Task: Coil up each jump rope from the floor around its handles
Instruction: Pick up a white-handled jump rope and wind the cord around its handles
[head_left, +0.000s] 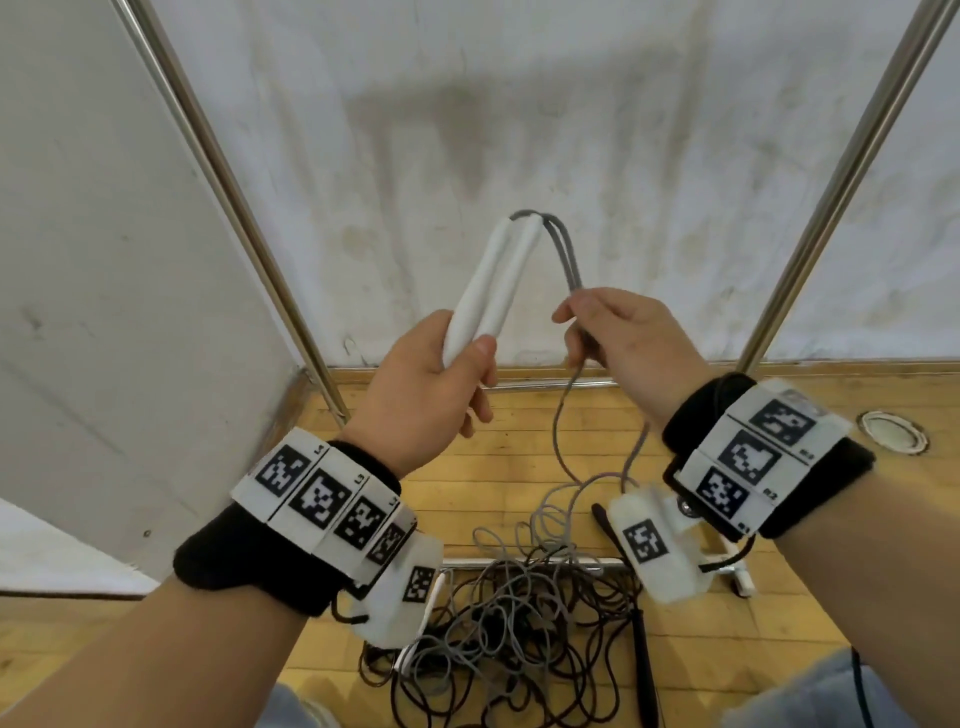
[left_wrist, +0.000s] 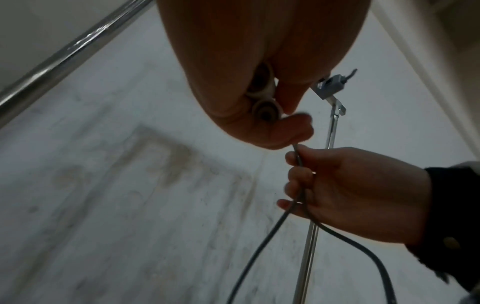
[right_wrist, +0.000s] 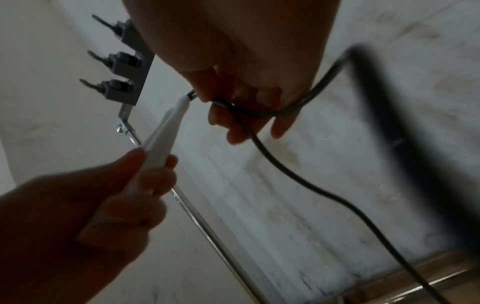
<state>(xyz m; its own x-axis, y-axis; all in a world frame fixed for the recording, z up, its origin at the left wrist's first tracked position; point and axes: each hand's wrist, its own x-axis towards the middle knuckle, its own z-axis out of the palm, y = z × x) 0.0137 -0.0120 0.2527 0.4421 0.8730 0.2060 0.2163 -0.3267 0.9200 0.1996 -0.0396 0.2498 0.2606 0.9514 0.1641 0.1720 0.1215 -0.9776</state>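
two white handles (head_left: 488, 283) side by side, gripped in my left hand (head_left: 431, 384) | right hand (head_left: 628, 343) pinching both grey cord (head_left: 566, 249) strands | tangled ropes (head_left: 519, 613) on wooden floor (head_left: 810, 519)

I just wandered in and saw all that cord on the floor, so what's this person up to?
A person is tidying jump ropes. The left hand grips two white handles side by side, pointing up. The right hand pinches the grey cord that leaves the handle tops and trails down to a tangled pile of ropes on the wooden floor. No cord is wrapped round the handles yet, so coiling is only starting.
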